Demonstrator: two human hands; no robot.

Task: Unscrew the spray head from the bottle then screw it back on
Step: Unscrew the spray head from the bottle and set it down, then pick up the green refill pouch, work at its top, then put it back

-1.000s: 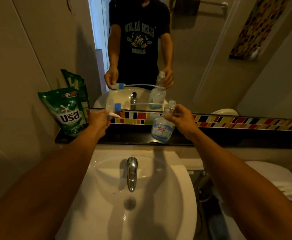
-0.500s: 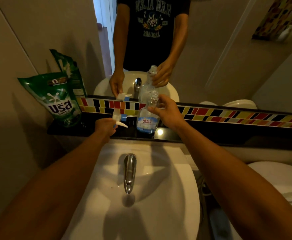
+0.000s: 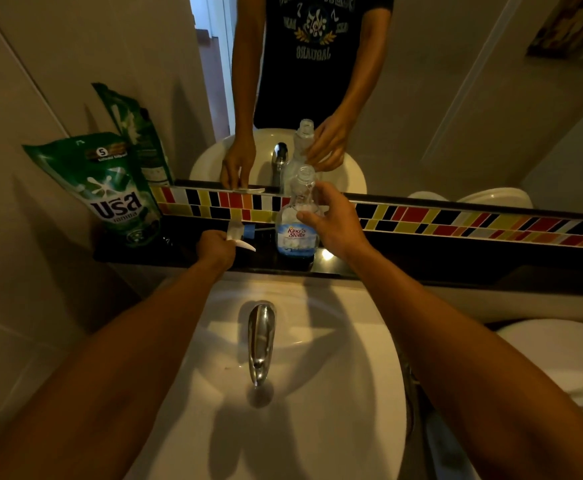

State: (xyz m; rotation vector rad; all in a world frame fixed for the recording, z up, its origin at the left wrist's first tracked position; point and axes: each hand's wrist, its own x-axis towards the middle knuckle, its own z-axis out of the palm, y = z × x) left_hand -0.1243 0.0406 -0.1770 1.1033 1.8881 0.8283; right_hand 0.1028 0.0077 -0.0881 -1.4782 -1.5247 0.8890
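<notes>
1. Bottle (image 3: 297, 223): clear plastic with a blue-and-white label, stood upright on the dark shelf (image 3: 421, 261) behind the sink (image 3: 335, 393); its neck was open, with no head on it.
2. Spray head (image 3: 240, 233): white with a blue collar, off the bottle, lying low over the shelf just left of the bottle, its thin tube pointing toward the bottle.
3. Left hand (image 3: 215, 249): fingers closed around the spray head's body, the white trigger poking out to the right.
4. Right hand (image 3: 335, 225): fingers wrapped around the bottle's upper body from the right side.
5. Green pouch (image 3: 110, 192): stood at the shelf's left end, leaning by the wall, well apart from the bottle.
6. Tap (image 3: 259, 341): chrome, over the sink basin, between the two forearms.
7. Mirror (image 3: 456, 98): above a strip of coloured tiles (image 3: 456, 221).
</notes>
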